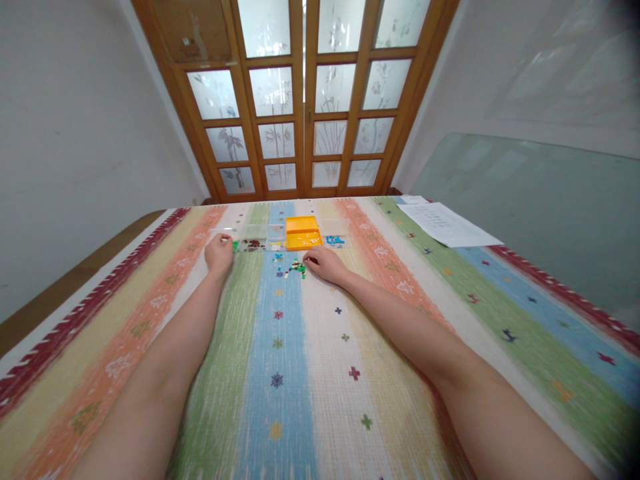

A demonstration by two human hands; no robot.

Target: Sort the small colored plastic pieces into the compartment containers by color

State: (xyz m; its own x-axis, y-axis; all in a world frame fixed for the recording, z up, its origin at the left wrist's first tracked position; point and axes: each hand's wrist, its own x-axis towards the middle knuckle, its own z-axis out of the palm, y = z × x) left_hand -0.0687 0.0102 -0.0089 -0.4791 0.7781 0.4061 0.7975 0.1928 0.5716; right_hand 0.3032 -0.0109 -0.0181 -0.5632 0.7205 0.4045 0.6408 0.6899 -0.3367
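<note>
Striped tablecloth [280, 413]: one cloth; it covers the table from the near edge to the far end.
Loose pieces [297, 268]: one small heap on the cloth, just before the yellow box; green, white and dark ones are mixed, too small to count. Some blue pieces [278, 257] lie to its left.
Right hand [325, 265]: fingers are curled beside the heap; whether they pinch a piece, one cannot tell.
Left hand [219, 255]: fingers are bent at the leftmost clear box, near green pieces [235, 246]; their grip also cannot be told.
Good handling: such tiny pieces probably want a light fingertip pinch, one at a time, with the wrist kept low, so that no box is knocked.
Yellow box [303, 248]: one, open, white pieces inside.
Clear boxes: seemingly four, edges faint; dark brown pieces [254, 245] in one, blue ones [335, 240] in the rightmost.
Paper sheets [450, 225]: two, far right.
Wooden doors [303, 153]: two leaves, behind the table.
</note>
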